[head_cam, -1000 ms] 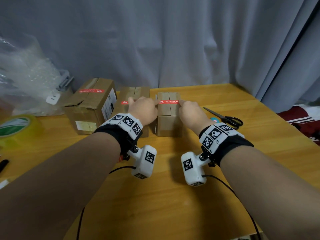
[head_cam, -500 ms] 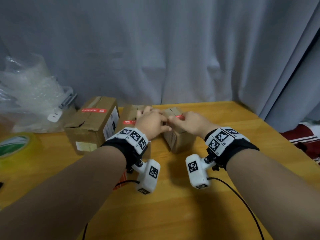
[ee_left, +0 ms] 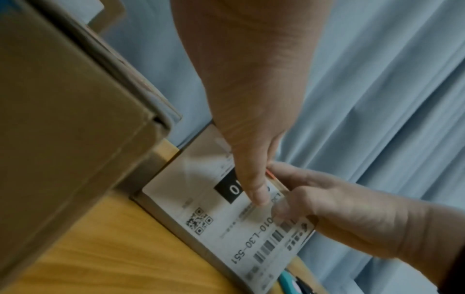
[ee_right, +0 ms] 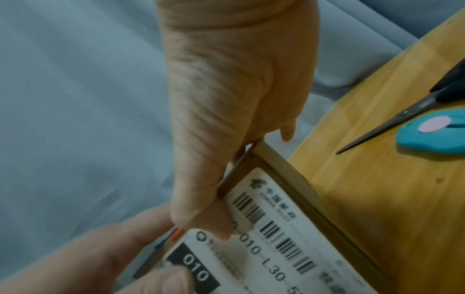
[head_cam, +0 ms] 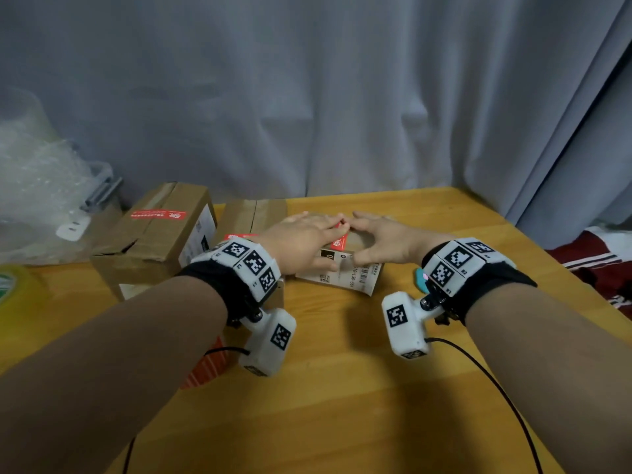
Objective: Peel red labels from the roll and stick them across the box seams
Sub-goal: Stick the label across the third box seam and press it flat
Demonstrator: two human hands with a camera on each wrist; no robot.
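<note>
A small cardboard box [head_cam: 355, 278] lies in the middle of the table with its white shipping label [ee_left: 226, 222] turned toward me. A red label [head_cam: 339, 240] crosses its upper face between my hands. My left hand [head_cam: 304, 242] grips the box from the left, its thumb [ee_left: 258, 191] pressing on the shipping label. From the right, my right hand [head_cam: 381, 237] grips the box, thumb [ee_right: 214, 224] on the label face and fingers over the top edge. Much of the box top is hidden by both hands.
A larger box [head_cam: 154, 248] with a red label [head_cam: 158, 215] stands at left, another box [head_cam: 254, 213] behind my left hand. Scissors [ee_right: 392, 119] and a teal cutter [ee_right: 435, 137] lie to the right. Bubble wrap [head_cam: 37, 186] and a tape roll [head_cam: 13, 289] sit far left. A red-orange thing [head_cam: 205, 369] lies under my left wrist.
Both hands have turned and tipped the small box, so its shipping-label side now faces me. The hands stayed on it and moved closer together.
</note>
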